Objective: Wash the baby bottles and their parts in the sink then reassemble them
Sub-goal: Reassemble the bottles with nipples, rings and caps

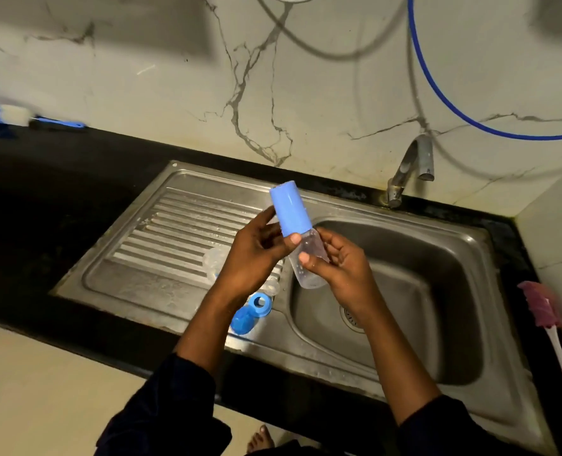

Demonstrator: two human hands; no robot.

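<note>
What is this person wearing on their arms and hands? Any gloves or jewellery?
No gloves: the left hand and right hand are bare, with no rings, watch or bracelet visible. The left sleeve and right sleeve are dark, nearly black, loose fabric, bunched near the elbows, leaving both forearms uncovered.

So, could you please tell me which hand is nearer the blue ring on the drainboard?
Left. The left hand, gripping the blue cap, is just above the blue ring; the right hand holds the clear bottle farther right, over the basin.
</note>
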